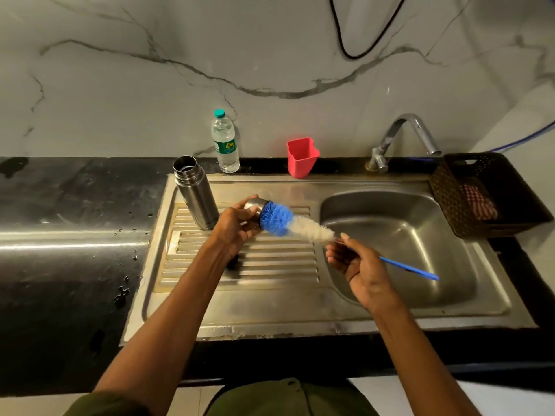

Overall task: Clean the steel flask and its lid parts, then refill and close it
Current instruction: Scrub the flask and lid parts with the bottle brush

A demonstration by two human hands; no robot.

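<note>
Marble wall backs our wet black surface (75, 205) and steel sink (399, 235). Mid-frame, our left hand (237, 226) grips the steel lid cup (255, 205); our right hand (357, 262) pinches the brush (288, 223), its blue head inside. Flask (195, 193) stands open, upper left.

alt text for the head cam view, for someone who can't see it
A person's left hand holds a steel cap while the right hand pushes a blue-and-white bottle brush into it, above a steel sink's drainboard. The open flask stands upright on the drainboard.

Head-worn wide-angle camera looks forward and down, close over the sink (339, 307).
</note>
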